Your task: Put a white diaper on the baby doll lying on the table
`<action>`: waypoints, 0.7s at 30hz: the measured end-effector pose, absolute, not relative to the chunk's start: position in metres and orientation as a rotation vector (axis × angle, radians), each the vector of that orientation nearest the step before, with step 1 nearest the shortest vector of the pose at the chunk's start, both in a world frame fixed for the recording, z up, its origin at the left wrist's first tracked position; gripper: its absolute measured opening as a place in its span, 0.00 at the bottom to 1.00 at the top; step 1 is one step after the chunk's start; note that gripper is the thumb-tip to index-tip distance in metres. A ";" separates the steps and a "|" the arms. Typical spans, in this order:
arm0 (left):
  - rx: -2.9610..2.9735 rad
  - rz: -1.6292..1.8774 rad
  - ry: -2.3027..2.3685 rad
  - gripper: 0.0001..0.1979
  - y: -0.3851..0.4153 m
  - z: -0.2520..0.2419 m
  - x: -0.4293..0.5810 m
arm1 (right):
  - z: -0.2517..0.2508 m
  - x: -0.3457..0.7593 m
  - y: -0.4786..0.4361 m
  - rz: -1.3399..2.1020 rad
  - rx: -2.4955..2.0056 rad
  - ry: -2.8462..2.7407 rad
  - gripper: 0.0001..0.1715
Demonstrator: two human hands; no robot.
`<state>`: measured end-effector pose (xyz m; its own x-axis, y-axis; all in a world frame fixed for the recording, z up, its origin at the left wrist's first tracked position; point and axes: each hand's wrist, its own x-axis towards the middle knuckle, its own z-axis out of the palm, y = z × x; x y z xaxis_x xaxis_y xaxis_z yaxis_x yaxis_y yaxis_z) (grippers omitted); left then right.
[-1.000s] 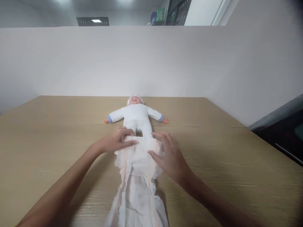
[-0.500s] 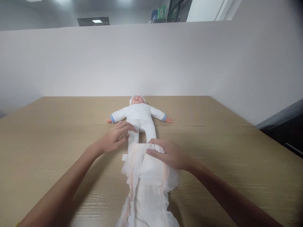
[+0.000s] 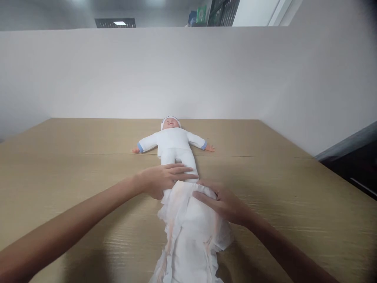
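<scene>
A baby doll (image 3: 173, 144) in white clothes and a cap lies on its back on the wooden table (image 3: 73, 173), head away from me. A white diaper (image 3: 191, 232) stretches from the doll's legs toward me. My left hand (image 3: 161, 180) lies flat across the doll's legs, fingers stretched out to the right. My right hand (image 3: 222, 200) rests on the diaper's far edge just below the legs, fingers curled over the rim; whether it grips the edge is unclear.
A white partition wall (image 3: 188, 70) closes off the table's back and right side. A dark surface (image 3: 353, 165) lies beyond the table's right edge.
My left hand has moved from beside the doll's left leg to lying across both legs. My right hand has slid the diaper's far edge up closer to the legs.
</scene>
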<state>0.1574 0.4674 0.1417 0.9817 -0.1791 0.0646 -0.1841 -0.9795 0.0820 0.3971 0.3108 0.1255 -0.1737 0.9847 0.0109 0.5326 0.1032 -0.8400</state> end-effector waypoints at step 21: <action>2.924 -0.017 -0.476 0.23 0.492 0.180 0.184 | 0.122 0.336 0.267 -0.219 -1.119 -1.968 0.21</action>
